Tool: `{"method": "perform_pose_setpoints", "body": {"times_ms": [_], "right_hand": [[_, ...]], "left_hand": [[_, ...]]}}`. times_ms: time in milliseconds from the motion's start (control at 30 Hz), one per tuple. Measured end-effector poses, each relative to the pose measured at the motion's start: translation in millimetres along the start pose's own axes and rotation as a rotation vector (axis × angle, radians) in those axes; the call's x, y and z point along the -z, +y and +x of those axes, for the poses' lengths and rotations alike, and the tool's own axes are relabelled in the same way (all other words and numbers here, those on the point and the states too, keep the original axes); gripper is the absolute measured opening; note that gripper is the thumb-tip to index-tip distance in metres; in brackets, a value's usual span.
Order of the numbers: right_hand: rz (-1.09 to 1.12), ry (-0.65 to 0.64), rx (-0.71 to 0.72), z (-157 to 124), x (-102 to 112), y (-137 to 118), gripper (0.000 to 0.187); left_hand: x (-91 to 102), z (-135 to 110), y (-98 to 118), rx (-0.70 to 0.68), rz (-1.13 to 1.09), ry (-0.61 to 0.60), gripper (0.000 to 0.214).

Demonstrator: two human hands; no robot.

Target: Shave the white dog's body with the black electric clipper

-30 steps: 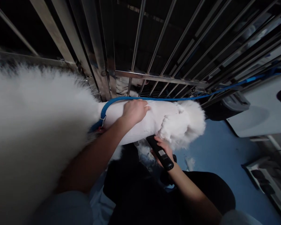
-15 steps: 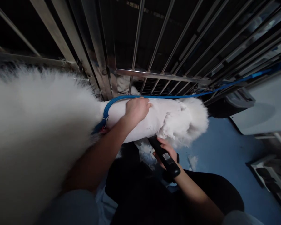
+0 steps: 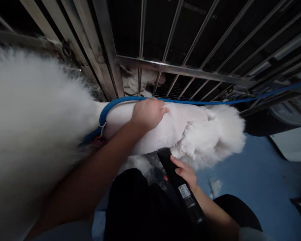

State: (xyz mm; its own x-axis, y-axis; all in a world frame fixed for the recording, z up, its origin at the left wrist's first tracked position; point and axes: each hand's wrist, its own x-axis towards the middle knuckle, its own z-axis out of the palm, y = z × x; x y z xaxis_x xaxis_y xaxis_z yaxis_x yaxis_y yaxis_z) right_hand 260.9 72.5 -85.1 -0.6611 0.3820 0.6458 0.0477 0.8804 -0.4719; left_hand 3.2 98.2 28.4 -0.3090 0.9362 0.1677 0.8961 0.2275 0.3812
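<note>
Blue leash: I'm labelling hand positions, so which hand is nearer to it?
Left. The left hand rests on the dog's shaved back, right by the leash; contact is unclear. The right hand holds the black clippers at the dog's near side, farther from the leash.

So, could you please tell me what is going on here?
The person's left hand is on the close-cut body of a white dog. Their right hand grips a black clipper, its blade end at the dog's side; whether it touches is unclear. The fur is thick at both ends. A blue leash curves over the dog, near metal bars.
</note>
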Motion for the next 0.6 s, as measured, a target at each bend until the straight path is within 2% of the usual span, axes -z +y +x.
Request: {"method": "perform_pose_setpoints", "body": {"times_ms": [167, 300, 400, 600], "right_hand": [[0.079, -0.025, 0.095, -3.7, -17.7, 30.3, 0.018], [0.113, -0.062, 0.113, -10.7, -19.3, 29.0, 0.019], [0.117, -0.031, 0.159, -11.0, -23.3, 26.5, 0.019], [0.004, 0.010, 0.090, -32.3, -53.9, 39.8, 0.015]], "left_hand": [[-3.6, -5.9, -0.5, 0.006, -0.021, 0.099, 0.025], [-7.1, -18.2, 1.8, 0.036, -0.013, 0.186, 0.025], [-8.9, -23.9, 2.7, 0.023, 0.008, 0.229, 0.026], [-11.7, -16.7, 0.0, 0.021, 0.068, 0.243, 0.030]]}}
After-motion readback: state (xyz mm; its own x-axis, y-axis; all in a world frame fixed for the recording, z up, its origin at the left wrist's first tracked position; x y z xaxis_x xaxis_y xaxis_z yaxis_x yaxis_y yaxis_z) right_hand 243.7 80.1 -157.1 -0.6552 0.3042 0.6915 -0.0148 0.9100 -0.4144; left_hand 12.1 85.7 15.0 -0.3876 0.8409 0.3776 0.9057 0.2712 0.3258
